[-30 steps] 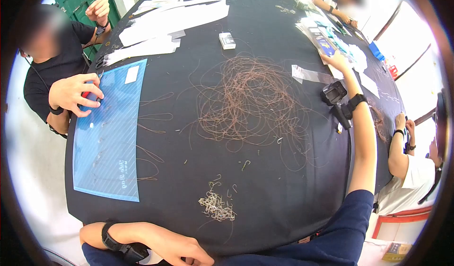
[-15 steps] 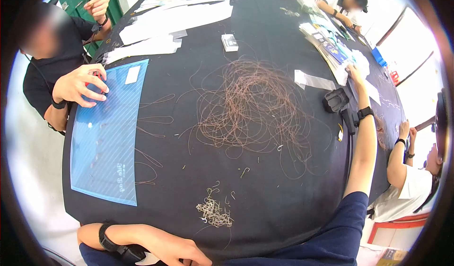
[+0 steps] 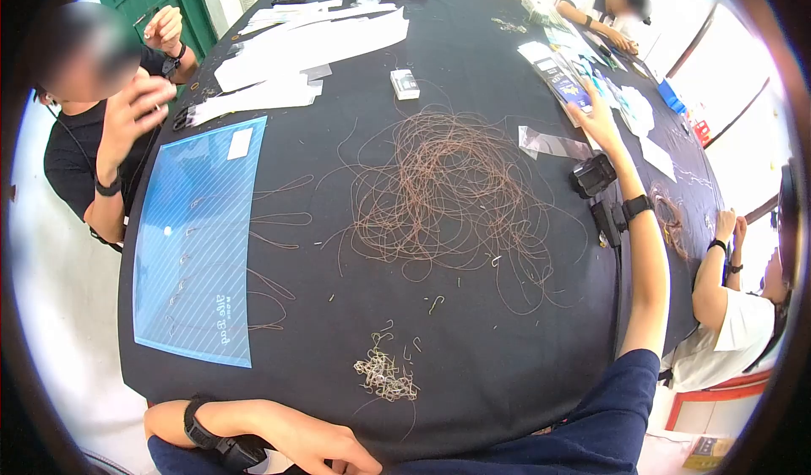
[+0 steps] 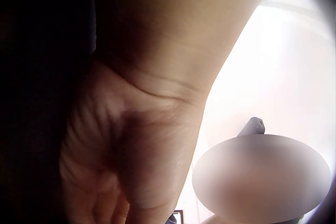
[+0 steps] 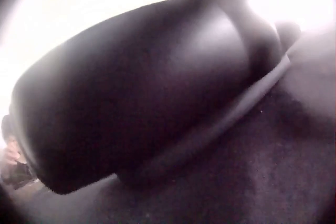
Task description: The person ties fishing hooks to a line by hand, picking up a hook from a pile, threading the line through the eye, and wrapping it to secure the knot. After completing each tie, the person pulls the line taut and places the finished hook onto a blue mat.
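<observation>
My right hand (image 3: 598, 124) reaches to the far right in the head view, its extended fingers touching the near edge of a stack of flat printed packets (image 3: 549, 74). My left hand (image 3: 325, 445) rests at the table's near edge with loosely bent fingers and nothing visible in it; the left wrist view shows its palm (image 4: 131, 145). In front of it lies a small pile of metal fishhooks (image 3: 384, 374). A big loose tangle of thin brown line (image 3: 456, 179) spreads over the middle of the black table (image 3: 507, 374). A dark rounded shape (image 5: 136, 92) fills most of the right wrist view.
At left lies a blue file bag (image 3: 194, 247) with hooks on it and line loops past its edge. A seated person's hand (image 3: 135, 112) is raised over there. White sheets (image 3: 312, 53), a small white box (image 3: 405, 84) and a clear strip (image 3: 549, 142) lie farther back.
My right hand drew back from the packets' right side and now reaches over their near edge; the packets shifted slightly left. My left hand stayed put. The other person's hand rose off the file bag.
</observation>
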